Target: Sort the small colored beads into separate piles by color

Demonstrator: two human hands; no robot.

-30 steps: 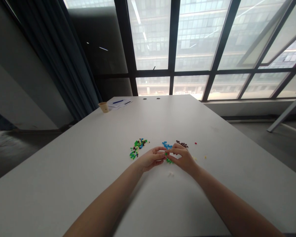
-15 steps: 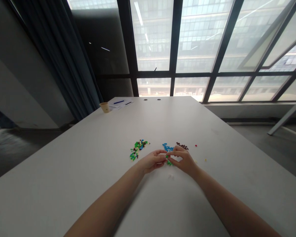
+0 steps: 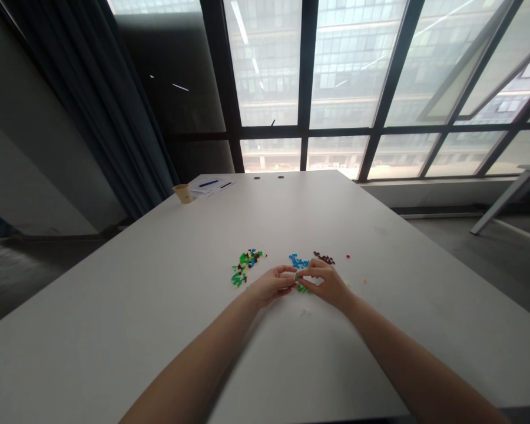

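Note:
My left hand and my right hand meet over the table, fingertips closed together around a small green toy brick. Just beneath the fingers lie more green bricks, partly covered. Behind my hands is a cluster of blue bricks, and dark brown bricks lie beyond my right hand. Left of my left hand spreads a mixed pile of green, blue, brown and cream bricks. A few whitish pieces sit in front of the hands.
The white table stretches toward the windows. One red piece and one yellowish piece lie to the right. At the far left stand a paper cup and papers with a blue pen.
The camera view has shifted slightly, moving the scene a little leftward. Both hands keep almost the same pose around the green brick.

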